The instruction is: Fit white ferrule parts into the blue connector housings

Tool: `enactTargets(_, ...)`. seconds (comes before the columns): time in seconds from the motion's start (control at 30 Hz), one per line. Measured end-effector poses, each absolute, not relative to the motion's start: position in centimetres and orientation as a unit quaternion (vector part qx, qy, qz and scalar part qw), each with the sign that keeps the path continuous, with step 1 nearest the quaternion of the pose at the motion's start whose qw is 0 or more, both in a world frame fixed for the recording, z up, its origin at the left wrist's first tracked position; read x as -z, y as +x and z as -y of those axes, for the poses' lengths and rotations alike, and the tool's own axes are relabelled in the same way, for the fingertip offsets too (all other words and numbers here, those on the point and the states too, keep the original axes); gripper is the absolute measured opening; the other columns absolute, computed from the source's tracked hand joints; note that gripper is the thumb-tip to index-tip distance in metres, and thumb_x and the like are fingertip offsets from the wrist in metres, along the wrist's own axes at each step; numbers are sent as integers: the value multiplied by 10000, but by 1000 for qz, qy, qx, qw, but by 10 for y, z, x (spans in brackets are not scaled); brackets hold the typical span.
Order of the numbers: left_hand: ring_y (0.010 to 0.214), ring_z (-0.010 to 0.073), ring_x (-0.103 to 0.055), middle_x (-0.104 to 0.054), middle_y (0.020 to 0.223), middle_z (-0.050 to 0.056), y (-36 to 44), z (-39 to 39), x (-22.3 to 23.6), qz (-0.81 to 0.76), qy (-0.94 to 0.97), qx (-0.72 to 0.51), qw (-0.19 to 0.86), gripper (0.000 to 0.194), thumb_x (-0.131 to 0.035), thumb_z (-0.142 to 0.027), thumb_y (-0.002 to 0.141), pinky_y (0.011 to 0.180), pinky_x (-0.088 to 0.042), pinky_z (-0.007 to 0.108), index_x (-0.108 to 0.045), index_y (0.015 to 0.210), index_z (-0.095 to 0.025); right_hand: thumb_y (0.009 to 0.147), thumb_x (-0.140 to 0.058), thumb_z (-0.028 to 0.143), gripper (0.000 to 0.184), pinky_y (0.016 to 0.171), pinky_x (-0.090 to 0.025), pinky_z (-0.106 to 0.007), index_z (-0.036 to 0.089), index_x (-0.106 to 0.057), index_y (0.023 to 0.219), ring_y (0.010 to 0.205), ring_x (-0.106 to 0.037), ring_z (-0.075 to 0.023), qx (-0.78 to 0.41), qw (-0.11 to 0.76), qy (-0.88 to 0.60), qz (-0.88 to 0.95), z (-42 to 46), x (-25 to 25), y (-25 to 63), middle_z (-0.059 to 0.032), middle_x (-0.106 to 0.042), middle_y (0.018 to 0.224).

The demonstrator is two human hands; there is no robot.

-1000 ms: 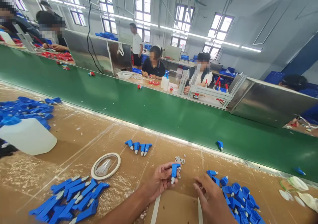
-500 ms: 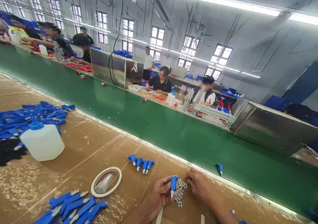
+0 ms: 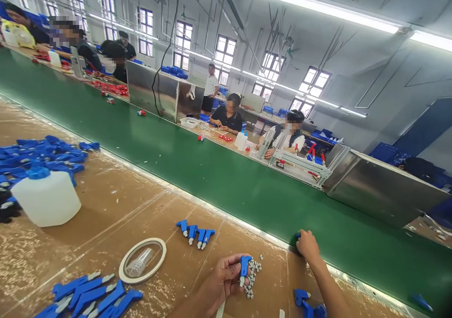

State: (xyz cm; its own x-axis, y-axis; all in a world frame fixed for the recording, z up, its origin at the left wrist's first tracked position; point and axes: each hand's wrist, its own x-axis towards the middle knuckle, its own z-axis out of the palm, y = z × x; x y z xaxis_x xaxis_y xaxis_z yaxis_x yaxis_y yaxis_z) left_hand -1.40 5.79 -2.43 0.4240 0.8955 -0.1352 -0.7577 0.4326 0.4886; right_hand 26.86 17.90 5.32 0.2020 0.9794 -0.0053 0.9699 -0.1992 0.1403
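Note:
My left hand (image 3: 228, 275) is closed around a blue plastic part (image 3: 245, 265) with a pale grey tip, held over the worktable. Beside its fingertips lies a small pile of grey pieces (image 3: 251, 280). My right hand (image 3: 308, 244) is stretched out to the near edge of the green belt, fingers closed on another blue plastic part (image 3: 298, 235), mostly hidden by the hand. Below the right forearm lie several more blue parts (image 3: 302, 297). A short row of blue parts with grey tips (image 3: 191, 232) sits left of my left hand, near the belt.
The green conveyor belt (image 3: 226, 186) crosses in front, carrying small red parts (image 3: 200, 138). At left are a white bottle (image 3: 47, 200), a heap of blue parts (image 3: 45, 153), a tape roll (image 3: 123, 267) around a clear cup (image 3: 139, 264), and more blue parts (image 3: 95, 295). Co-workers (image 3: 228, 115) sit opposite.
My right hand has moved from beside the grey pieces out to the belt edge and closed on the blue part there. My left hand still holds its blue part. Red parts on the belt shifted left.

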Motion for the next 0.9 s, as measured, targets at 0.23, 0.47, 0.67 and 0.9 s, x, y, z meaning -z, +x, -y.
enactTargets(0.23,613,132,-665,-722,783,77,-20,-57,17,-210,174,-494,826,421,-910,-289,600,518,-501,184,-768,962,-128,955,-639,286,160,849,-572,-415,160,-676,1045,959,-681,-210,131,110,662,-730,-128,-66,298,-51,-704,1086)
enactTargets(0.47,620,132,-650,-717,783,63,-24,-45,11,-245,196,-456,833,430,-918,-269,580,537,-524,199,-776,966,-143,959,-627,328,213,815,-570,-404,156,-654,1081,922,-677,-205,225,62,603,-763,-79,-67,293,-50,-691,1069)
enactTargets(0.67,644,151,-657,-739,803,79,-35,-42,12,-275,202,-456,822,421,-923,-236,558,553,-545,215,-778,943,-147,930,-668,320,174,839,-562,-418,156,-673,991,949,-666,-211,237,39,570,-786,-51,-46,276,-49,-691,1070)
enactTargets(0.9,641,157,-655,-736,791,65,-36,-37,15,-312,188,-466,807,452,-924,-210,512,541,-549,208,-776,934,-148,965,-615,285,159,799,-577,-382,155,-658,1046,909,-684,-195,215,-58,588,-778,-37,-80,324,-46,-699,1037)
